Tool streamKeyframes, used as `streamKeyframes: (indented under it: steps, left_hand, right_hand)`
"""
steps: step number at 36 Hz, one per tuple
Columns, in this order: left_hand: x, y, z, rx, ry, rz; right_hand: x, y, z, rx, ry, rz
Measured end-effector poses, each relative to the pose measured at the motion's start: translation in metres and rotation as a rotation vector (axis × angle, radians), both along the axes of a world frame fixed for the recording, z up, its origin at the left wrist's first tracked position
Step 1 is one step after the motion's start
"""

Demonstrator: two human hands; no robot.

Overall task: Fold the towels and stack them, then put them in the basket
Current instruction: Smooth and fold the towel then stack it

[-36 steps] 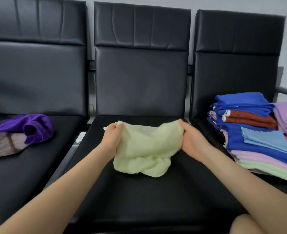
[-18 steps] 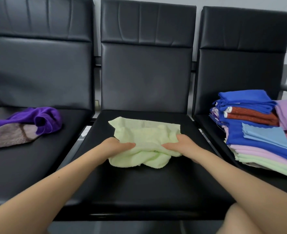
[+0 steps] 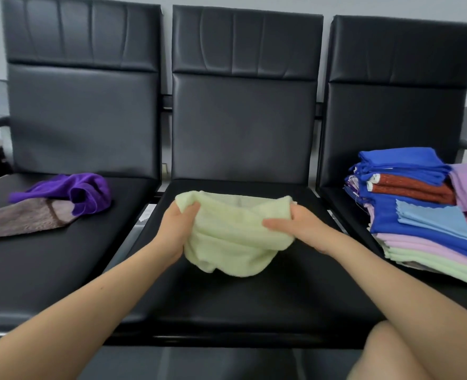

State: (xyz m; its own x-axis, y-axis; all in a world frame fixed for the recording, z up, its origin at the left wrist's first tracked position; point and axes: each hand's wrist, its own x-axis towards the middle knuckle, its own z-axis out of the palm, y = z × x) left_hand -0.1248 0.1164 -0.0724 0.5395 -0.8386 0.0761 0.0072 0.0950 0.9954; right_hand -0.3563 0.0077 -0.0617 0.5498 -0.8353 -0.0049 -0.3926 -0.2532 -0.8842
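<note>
the middle seat (image 3: 254, 303) of the black bench is my landmark, so everything hangs off that. to its right, on the next seat, sits the big stack of folded towels (image 3: 424, 215), blues, rust, pinks and pale greens layered flat. to its left, the purple towel (image 3: 73, 192) lies crumpled on a brown-grey one (image 3: 15, 220), both unfolded. no basket in view.

now the pale green towel (image 3: 235, 237): it hangs bunched just above the middle seat's front half, its lowest fold sagging toward the cushion, whether touching i can't tell. my left hand (image 3: 177, 231) has its fingers curled tight on the left top edge; my right hand (image 3: 298, 226) grips the right side, thumb laid across the front.

my read: i'm finding the corners to spread it. to do it well, i'd walk each grip out to a true corner, pull the top edge taut, then lay it flat on the seat before folding. bunched cloth folds crooked, so smooth it first.
</note>
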Motion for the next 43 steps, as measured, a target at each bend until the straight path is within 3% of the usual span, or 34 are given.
streamKeyframes:
  steps: [3,6,8,11,15,18,22,24,26,28,32,35,39,41,43]
  left_hand:
    - [0.013,-0.002,0.007,0.045,-0.064,0.098]
    - [0.020,0.000,0.009,0.126,-0.064,0.087]
    - [0.020,0.002,0.007,0.195,-0.064,0.040]
    - [0.017,0.009,0.000,0.302,-0.058,-0.092]
    - [0.011,0.022,-0.013,0.361,-0.391,-0.058]
    - [0.010,0.032,-0.023,0.450,-0.615,-0.017]
    - [0.012,0.042,-0.031,0.519,-0.891,-0.168]
    - [0.012,0.048,-0.030,0.477,-0.925,-0.242]
    - [0.010,0.050,-0.028,0.379,-0.779,-0.302]
    - [0.008,0.049,-0.021,0.259,-0.467,-0.281]
    - [0.000,0.038,0.016,0.027,-0.052,-0.221]
    - [-0.009,0.030,0.051,-0.075,0.148,-0.201]
    - [-0.006,0.022,0.078,-0.127,0.419,-0.225]
    - [0.000,0.017,0.082,-0.128,0.455,-0.184]
    - [0.008,0.010,0.077,-0.120,0.399,-0.154]
  right_hand:
    - [-0.010,0.007,-0.001,-0.052,0.379,0.180]
    - [-0.019,0.008,-0.004,-0.123,0.493,0.204]
    - [-0.023,0.005,-0.004,-0.177,0.443,0.151]
    - [-0.031,0.006,-0.004,-0.056,0.173,0.090]
    - [-0.042,0.008,-0.005,0.064,-0.024,0.083]
    - [-0.047,0.009,-0.007,0.135,-0.006,0.161]
    - [-0.048,0.010,-0.013,0.120,0.075,0.178]
    - [-0.048,0.012,-0.014,0.122,0.035,0.165]
    - [-0.047,0.015,-0.011,0.161,-0.033,0.157]
    - [-0.045,0.019,-0.002,0.204,-0.129,0.088]
    - [-0.035,0.024,0.031,0.234,-0.376,-0.173]
    - [-0.026,0.030,0.060,0.351,-0.583,-0.295]
    - [-0.019,0.036,0.087,0.458,-0.843,-0.255]
    - [-0.019,0.043,0.097,0.486,-0.967,-0.221]
    - [-0.017,0.047,0.098,0.469,-0.961,-0.235]
